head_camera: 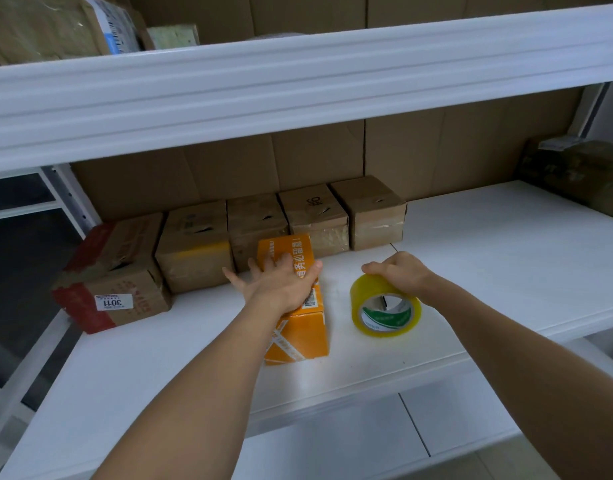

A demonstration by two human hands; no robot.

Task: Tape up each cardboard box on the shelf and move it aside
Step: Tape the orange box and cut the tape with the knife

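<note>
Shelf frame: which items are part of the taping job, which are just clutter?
In the job:
- orange box, left hand flat on it
- tape roll, right hand on top
- brown boxes in the back row

Lying about:
- wrapped parcel, far right
- upper-shelf packages

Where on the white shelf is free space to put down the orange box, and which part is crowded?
Free: the white shelf right of the tape roll, up to the dark package; also the front strip left of the orange box. Crowded: the back left, where the row of brown boxes and the red-taped box stand touching.
</note>
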